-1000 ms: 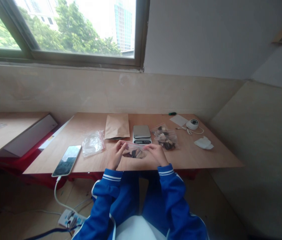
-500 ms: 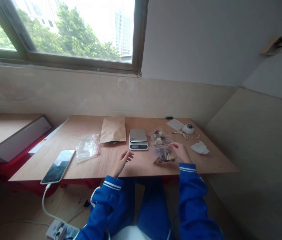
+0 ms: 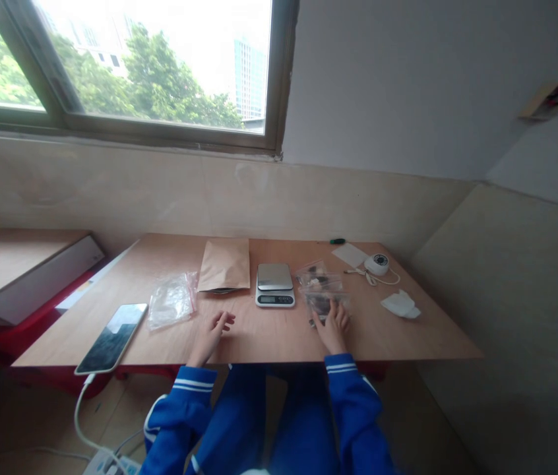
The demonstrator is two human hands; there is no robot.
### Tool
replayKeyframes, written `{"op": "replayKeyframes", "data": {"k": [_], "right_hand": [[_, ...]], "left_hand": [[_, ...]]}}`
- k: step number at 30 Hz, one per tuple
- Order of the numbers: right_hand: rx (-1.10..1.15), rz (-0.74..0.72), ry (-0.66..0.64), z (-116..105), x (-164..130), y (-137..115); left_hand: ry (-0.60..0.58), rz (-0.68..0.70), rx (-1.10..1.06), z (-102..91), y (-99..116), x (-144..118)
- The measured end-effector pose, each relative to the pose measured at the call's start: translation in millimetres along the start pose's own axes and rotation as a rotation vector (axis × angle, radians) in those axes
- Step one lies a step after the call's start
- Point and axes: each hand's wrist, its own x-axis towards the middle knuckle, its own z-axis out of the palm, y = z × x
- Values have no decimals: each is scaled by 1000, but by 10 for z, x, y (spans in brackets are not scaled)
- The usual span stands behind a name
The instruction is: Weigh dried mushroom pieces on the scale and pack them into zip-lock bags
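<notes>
My right hand (image 3: 332,323) rests with spread fingers on the nearest clear zip bag (image 3: 319,303), which has dark pieces inside and is partly hidden by the hand. Just behind it lie more filled zip bags (image 3: 316,274), overlapping one another. My left hand (image 3: 214,333) hovers over or rests on the table near its front edge, fingers loosely curled and apart, holding nothing. Between and beyond the hands stands a small kitchen scale (image 3: 275,285) with a bare metal plate. A brown paper pouch (image 3: 225,265) lies to the scale's left.
Flat clear bags (image 3: 171,300) lie at the left, beside a phone (image 3: 113,338) plugged into a white cable. To the right are a crumpled tissue (image 3: 402,305), a small white round device (image 3: 376,264) with a cord, white paper (image 3: 351,254) and a green-handled tool (image 3: 338,241).
My right hand has gone from pinching the near bag's top edge to lying over the bag, which now sits flat. My left hand has shifted left, away from the scale.
</notes>
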Motion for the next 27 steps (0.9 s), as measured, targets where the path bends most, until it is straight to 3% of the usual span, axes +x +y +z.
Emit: {"op": "replayKeyframes", "data": {"k": [5, 8, 11, 14, 18, 22, 27], "right_hand": [[38, -6, -93, 102, 580, -171], [86, -5, -131, 126, 736, -283], [157, -28, 11, 168, 510, -389], [256, -105, 168, 226, 6, -483], [340, -267, 87, 220, -492, -569], [470, -299, 53, 43, -540, -595], [719, -375, -77, -320, -574, -819]], "left_hand": [[195, 61, 108, -216, -50, 16], [359, 95, 187, -396, -135, 6], [501, 88, 247, -610, -263, -18], [605, 103, 352, -745, -333, 2], [542, 247, 534, -659, -220, 224], [352, 353, 705, -430, -67, 630], [238, 422, 916, -320, -48, 1025]]}}
